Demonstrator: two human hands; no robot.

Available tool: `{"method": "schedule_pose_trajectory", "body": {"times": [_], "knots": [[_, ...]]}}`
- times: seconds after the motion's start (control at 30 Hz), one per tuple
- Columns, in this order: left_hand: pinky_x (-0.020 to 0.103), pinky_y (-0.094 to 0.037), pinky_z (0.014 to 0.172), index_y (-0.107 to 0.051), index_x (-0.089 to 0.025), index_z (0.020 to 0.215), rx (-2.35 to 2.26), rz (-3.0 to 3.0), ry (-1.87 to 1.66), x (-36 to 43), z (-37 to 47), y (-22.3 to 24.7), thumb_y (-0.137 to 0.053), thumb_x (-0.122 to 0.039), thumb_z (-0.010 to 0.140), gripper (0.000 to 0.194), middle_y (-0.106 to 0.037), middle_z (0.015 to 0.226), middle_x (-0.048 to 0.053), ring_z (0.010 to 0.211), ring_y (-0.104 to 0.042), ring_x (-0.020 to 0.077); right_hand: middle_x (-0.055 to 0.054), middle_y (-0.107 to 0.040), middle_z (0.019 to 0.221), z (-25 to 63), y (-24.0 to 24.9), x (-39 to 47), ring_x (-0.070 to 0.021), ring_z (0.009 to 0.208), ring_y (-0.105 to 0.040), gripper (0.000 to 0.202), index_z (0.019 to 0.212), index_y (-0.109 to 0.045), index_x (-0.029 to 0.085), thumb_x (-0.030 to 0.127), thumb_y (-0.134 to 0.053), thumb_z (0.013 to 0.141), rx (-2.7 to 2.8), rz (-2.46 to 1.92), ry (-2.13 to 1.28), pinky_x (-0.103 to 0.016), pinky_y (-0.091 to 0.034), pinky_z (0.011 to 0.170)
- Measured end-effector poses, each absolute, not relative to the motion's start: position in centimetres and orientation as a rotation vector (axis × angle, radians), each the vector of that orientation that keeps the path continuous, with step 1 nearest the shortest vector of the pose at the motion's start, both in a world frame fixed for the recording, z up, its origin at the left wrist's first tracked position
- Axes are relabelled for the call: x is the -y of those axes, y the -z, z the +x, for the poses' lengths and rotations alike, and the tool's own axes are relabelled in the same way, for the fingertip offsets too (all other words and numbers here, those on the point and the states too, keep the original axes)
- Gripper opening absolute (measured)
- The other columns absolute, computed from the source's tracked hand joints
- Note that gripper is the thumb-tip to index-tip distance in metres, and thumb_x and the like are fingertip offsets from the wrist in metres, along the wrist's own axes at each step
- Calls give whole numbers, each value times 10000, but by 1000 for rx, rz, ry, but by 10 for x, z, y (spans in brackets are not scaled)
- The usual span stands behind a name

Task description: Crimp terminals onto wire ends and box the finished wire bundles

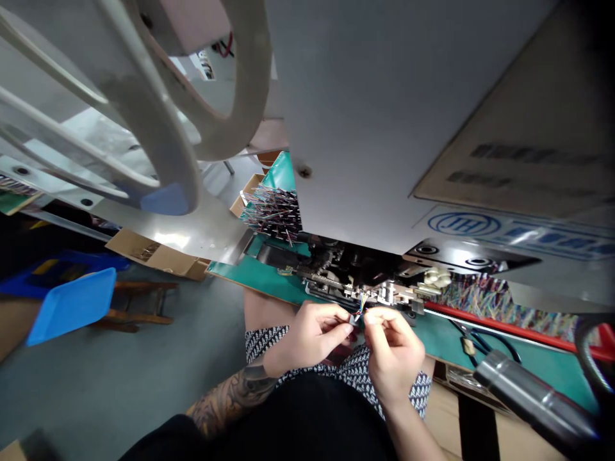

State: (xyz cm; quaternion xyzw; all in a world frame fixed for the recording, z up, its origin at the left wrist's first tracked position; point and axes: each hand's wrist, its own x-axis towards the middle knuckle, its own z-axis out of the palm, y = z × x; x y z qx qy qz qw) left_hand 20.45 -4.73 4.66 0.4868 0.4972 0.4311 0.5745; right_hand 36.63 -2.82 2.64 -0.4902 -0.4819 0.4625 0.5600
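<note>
1. Left hand (312, 336) is pinching a small white piece (354, 319), thumb and forefinger closed on it. Right hand (394, 349) is closing thumb and forefinger on the thin coloured wires (364, 299) next to it. Exact grip points are too small to read.
2. Green-topped bench (283, 289) is running left to right under the machine. Grey-white machine housing (355, 128) is overhanging it; metal mechanism (343, 282) is sitting below the housing, just beyond the fingertips.
3. Dark wire bundle (273, 214) is lying toward the bench's far left. Multicoloured wire bundle (485, 294) is lying right of the mechanism, behind a red strip (504, 326).
4. Dark-handled hand tool (483, 340) is resting near the bench's front edge, right side. Metal cylinder (533, 390) is sticking out over the right front corner.
5. Room, left: cardboard box (158, 256), wooden stool (144, 304) and blue plastic panel (74, 307) are standing over grey floor (192, 358).
6. White piece and wires are sitting between the two hands, at the bench's front edge: piece at the left fingertips, wires rising toward the mechanism beside the right fingertips.
</note>
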Motion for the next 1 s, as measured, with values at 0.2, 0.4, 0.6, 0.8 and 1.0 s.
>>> {"method": "schedule_pose_trajectory", "body": {"times": [0.2,0.4,0.6,0.8,1.0], "knots": [[322,-670,823,-780,-153,1017,-1324,1821,-1338,40,206,-47,-635,-94,981,160,-837,996,82,892,-808,200,75,-403,523,353,-40,26,-70,463,-323,247,772,-695,181,360,-803,904,720,-1067,-1465,-205,-242,448],[339,-672,830,-777,-133,1100,-1305,2126,-1370,39,195,-45,-622,-50,967,220,-826,1064,106,933,-800,213,56,-453,486,369,-49,22,-71,434,-338,340,737,-672,177,444,-803,903,864,-1097,-1654,-219,-223,443],[323,-629,690,-765,-127,997,-1199,2083,-1154,41,183,-54,-585,-105,974,183,-787,903,86,769,-741,195,40,-507,469,384,-54,19,-74,419,-344,324,754,-714,167,449,-807,886,1076,-1160,-1698,-229,-206,457],[333,-654,767,-777,-144,1076,-1402,2141,-1317,39,194,-53,-609,-84,980,203,-822,1016,92,860,-784,204,28,-566,514,368,-41,23,-123,428,-486,148,787,-751,174,303,-773,857,935,-1218,-1322,-231,-367,420],[321,-662,771,-791,-151,1109,-1579,2200,-1375,38,205,-53,-633,-65,981,221,-828,1009,81,857,-783,195,23,-574,525,356,-43,19,-113,450,-480,191,732,-751,167,319,-795,838,733,-1253,-1319,-229,-378,421]]}}
